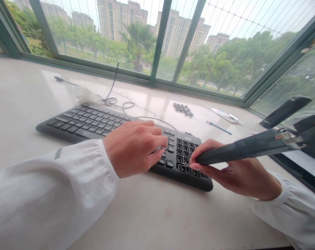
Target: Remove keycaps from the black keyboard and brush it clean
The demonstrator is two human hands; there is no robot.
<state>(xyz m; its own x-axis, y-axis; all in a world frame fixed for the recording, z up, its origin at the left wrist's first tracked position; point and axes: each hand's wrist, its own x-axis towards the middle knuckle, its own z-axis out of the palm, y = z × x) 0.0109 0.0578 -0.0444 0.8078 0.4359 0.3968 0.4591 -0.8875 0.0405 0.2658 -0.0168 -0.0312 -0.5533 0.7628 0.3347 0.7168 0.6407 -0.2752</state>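
A black keyboard (95, 122) lies at a slant on the pale countertop. Its number pad (183, 151) has no keycaps, so the square key sockets show. Over the keys just left of that pad rests my left hand (136, 147), its fingers bent and slightly apart, with nothing seen in them. My right hand (232, 173) is closed around a long, dark, flat tool (238, 147). Thin metal wire shows at the tool's near end, over the lower part of the number pad. Metal parts show at its far end, towards the right.
Loose black keycaps (182, 109) sit grouped behind the keyboard. A blue brush (219, 127) and a white packet (226, 115) lie to the right. The keyboard's cable (112, 101) coils at the back. A black bar (284, 111) stands out by the right window.
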